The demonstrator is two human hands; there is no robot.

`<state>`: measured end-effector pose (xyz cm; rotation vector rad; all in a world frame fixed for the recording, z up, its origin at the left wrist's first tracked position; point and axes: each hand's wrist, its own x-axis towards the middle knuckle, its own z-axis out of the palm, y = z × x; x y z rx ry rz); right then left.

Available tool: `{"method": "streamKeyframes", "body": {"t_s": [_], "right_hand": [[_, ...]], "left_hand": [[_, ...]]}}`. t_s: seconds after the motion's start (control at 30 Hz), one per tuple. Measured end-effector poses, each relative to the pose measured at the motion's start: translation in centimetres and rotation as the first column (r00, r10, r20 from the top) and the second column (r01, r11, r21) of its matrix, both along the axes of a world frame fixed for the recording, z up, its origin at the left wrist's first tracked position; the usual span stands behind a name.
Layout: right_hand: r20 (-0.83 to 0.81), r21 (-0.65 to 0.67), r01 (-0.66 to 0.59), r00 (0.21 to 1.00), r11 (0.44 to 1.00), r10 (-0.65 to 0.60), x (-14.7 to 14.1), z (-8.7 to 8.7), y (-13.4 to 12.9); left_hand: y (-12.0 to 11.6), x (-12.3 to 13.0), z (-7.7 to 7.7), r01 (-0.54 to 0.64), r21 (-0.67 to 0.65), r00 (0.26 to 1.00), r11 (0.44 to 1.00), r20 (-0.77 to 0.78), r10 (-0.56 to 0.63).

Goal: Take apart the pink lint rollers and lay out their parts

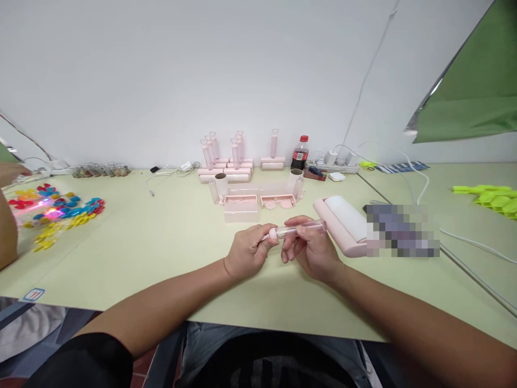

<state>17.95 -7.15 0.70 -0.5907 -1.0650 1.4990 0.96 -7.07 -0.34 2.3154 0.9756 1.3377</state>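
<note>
Just above the near part of the table (169, 264), a transparent tube (287, 231) with a pale pink end lies nearly level between my hands. My left hand (251, 249) pinches the pink end, with a thin piece partly hidden by the fingers. The tube's body is gripped by my right hand (313, 249), thumb on top. Beyond my hands are an open pink case (241, 209) and a second pink piece (278, 202) with round cut-outs. To the right of my right hand lies a pink holder with a white roll (349, 220).
Along the wall stand several pink holders (224, 174) with heart-topped handles, and a cola bottle (300, 153). Cardboard-cored rolls (221, 185) stand nearer. A power strip (335, 167) trails cables at right. At left are colourful plastic pieces (67, 210) and another person's arm (7, 231).
</note>
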Motion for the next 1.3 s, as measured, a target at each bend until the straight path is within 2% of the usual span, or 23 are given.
{"method": "streamKeyframes", "body": {"t_s": [0.17, 0.4, 0.5, 0.6, 0.7, 0.77, 0.87, 0.97, 1.03, 1.1, 1.2, 1.23, 1.3], "right_hand": [[0.066, 0.046, 0.000, 0.998, 0.999, -0.003, 0.6, -0.5, 0.7], [0.130, 0.034, 0.078, 0.988, 0.996, -0.082, 0.4, -0.4, 1.6], [0.155, 0.026, 0.098, 0.983, 0.995, -0.101, 0.3, -0.5, 1.7], [0.211, 0.055, 0.152, 0.964, 0.987, -0.161, 0.5, -0.7, 2.0], [0.333, 0.164, 0.287, 0.885, 0.944, -0.326, 1.2, -0.6, 2.3], [0.404, 0.230, 0.344, 0.817, 0.910, -0.411, 1.9, -0.3, 2.4], [0.536, 0.210, 0.310, 0.757, 0.927, -0.375, 2.8, 0.3, 2.1], [0.654, 0.180, 0.230, 0.698, 0.956, -0.291, 2.9, 0.8, 1.7], [0.669, 0.176, 0.152, 0.706, 0.973, -0.232, 2.7, 0.8, 1.6], [0.671, 0.142, 0.064, 0.727, 0.988, -0.144, 2.5, 0.6, 1.6], [0.692, 0.082, -0.081, 0.722, 0.993, 0.002, 2.3, 0.2, 1.6], [0.698, 0.072, -0.131, 0.715, 0.989, 0.044, 2.2, 0.0, 1.6], [0.705, 0.060, -0.219, 0.700, 0.974, 0.114, 2.1, -0.3, 1.5]], "left_hand": [[0.9, 0.0, 0.3, 0.071, -0.051, 0.997, 0.996, 0.014, -0.070], [3.2, -0.5, -0.9, 0.001, 0.155, 0.998, 0.988, -0.065, 0.009], [3.5, -0.5, -0.9, -0.006, 0.163, 0.994, 0.987, -0.105, 0.023], [4.0, -1.1, -0.2, -0.001, 0.170, 0.980, 0.985, -0.197, 0.035], [4.8, -2.6, 1.0, -0.035, 0.179, 0.903, 0.983, -0.417, 0.108], [5.4, -3.8, 1.5, -0.166, 0.147, 0.807, 0.975, -0.547, 0.220], [5.8, -5.2, 1.7, -0.333, 0.067, 0.673, 0.941, -0.682, 0.287], [5.8, -6.1, 1.9, -0.355, -0.015, 0.645, 0.935, -0.728, 0.233], [5.8, -6.6, 2.2, -0.348, -0.102, 0.695, 0.932, -0.696, 0.183], [6.0, -7.2, 2.5, -0.322, -0.226, 0.801, 0.919, -0.583, 0.137], [6.3, -7.9, 3.1, -0.166, -0.477, 0.976, 0.863, -0.204, 0.075], [6.4, -7.9, 3.3, -0.075, -0.546, 0.997, 0.834, -0.053, 0.054], [6.2, -7.8, 3.8, 0.103, -0.614, 0.982, 0.783, 0.186, 0.016]]}}
